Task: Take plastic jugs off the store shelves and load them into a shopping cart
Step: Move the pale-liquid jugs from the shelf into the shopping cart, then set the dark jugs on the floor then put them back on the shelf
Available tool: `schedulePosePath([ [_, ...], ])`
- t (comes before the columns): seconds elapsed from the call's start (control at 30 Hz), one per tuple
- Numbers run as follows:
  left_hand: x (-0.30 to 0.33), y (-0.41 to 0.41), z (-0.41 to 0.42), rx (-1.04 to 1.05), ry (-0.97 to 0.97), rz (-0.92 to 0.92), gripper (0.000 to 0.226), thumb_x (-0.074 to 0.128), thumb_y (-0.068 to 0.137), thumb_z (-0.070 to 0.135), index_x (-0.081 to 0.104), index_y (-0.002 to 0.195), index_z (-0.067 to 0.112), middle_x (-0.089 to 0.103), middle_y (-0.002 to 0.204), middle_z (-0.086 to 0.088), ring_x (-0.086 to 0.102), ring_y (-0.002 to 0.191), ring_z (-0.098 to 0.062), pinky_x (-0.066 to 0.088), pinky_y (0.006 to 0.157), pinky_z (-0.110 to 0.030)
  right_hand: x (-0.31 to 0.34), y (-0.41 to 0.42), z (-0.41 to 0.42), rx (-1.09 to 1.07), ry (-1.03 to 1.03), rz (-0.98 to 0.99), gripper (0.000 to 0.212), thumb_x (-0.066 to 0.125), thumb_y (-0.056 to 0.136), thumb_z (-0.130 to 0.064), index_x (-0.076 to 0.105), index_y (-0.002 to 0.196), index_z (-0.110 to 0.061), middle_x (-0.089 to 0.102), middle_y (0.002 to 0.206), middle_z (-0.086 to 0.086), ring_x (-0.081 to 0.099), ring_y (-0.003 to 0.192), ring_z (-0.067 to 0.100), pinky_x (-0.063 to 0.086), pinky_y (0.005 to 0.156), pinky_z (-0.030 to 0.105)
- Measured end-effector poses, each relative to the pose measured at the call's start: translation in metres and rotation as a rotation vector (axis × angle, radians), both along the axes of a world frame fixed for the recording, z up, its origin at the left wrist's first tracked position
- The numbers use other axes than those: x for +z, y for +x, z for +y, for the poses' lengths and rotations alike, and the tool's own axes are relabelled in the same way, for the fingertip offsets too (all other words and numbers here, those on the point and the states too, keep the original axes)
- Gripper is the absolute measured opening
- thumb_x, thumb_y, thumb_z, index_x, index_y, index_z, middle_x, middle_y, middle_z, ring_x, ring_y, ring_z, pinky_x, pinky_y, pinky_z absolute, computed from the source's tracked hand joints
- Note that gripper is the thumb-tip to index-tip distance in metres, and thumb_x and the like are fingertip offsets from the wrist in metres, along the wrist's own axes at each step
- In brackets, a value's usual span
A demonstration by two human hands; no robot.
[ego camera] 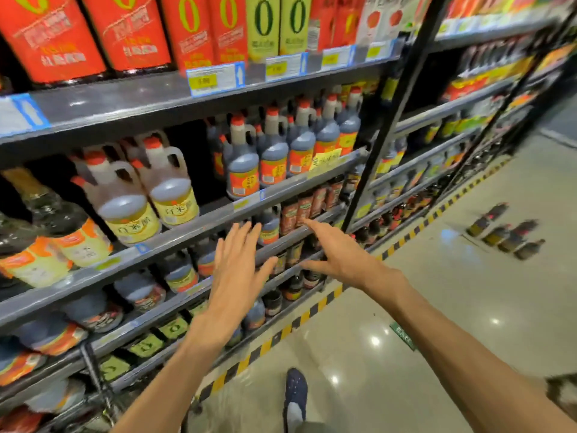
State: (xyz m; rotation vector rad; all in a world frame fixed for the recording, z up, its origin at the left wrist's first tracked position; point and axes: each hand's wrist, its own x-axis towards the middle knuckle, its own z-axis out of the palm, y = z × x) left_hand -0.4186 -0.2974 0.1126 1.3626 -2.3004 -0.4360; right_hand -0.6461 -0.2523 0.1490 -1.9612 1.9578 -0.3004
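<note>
Dark plastic jugs with red caps and orange labels (273,151) stand in a row on a middle shelf. To their left stand two jugs with yellow labels (170,185). My left hand (239,270) is stretched toward the shelves with fingers spread and nothing in it. My right hand (335,253) reaches out beside it, also open and empty, index finger pointing at the small bottles (309,204) on the shelf below the jugs. Neither hand touches a jug. A thin metal frame (96,379) at the bottom left may be part of the cart.
Grey shelves (199,226) run from left to far right, packed with bottles. Large red and yellow-green jugs (193,29) fill the top shelf. Several dark bottles (505,232) stand on the shiny floor at the right. A yellow-black stripe (299,320) edges the shelf base. My shoe (295,392) is below.
</note>
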Motion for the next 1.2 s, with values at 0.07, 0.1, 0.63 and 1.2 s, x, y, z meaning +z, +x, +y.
schedulePosePath([
  [0.07,-0.004,-0.016,0.010,-0.050,0.001,-0.023,0.074,0.049,0.100,0.057,0.022,0.162,0.025,0.020,0.169,0.003,0.007,0.158,-0.019,0.008,0.129,-0.047,0.005,-0.017,0.025,-0.054,0.013,0.000,0.093,0.071,0.092,-0.050,0.015,0.163,-0.027,0.039,0.159,0.000,0.041,0.142,0.021,0.043,0.112,0.041],
  [0.1,-0.007,-0.023,0.014,-0.068,0.002,-0.036,0.075,0.047,0.100,0.059,0.022,0.162,0.026,0.020,0.169,0.003,0.008,0.158,-0.019,0.009,0.128,-0.047,0.008,-0.024,0.036,-0.074,0.013,0.013,0.093,0.070,0.092,-0.050,0.015,0.163,-0.026,0.038,0.159,0.000,0.040,0.143,0.022,0.043,0.112,0.042],
  [0.63,0.024,-0.323,0.058,-0.538,-0.083,-0.027,0.083,0.033,0.093,0.078,0.029,0.158,0.026,0.034,0.161,0.003,0.028,0.151,-0.020,0.027,0.123,-0.047,0.047,-0.261,0.220,-0.698,-0.171,0.068,0.085,0.064,0.092,-0.060,0.026,0.161,-0.025,0.042,0.157,0.003,0.043,0.140,0.024,0.039,0.113,0.040],
  [1.2,0.025,-0.675,0.132,-0.834,0.100,0.082,0.079,0.047,0.096,0.066,0.019,0.160,0.030,0.021,0.167,0.009,0.014,0.153,-0.009,0.010,0.125,-0.032,0.042,-0.547,0.348,-1.141,-0.206,0.048,0.088,0.063,0.091,-0.064,0.021,0.161,-0.031,0.039,0.160,-0.006,0.037,0.145,0.014,0.033,0.119,0.034],
])
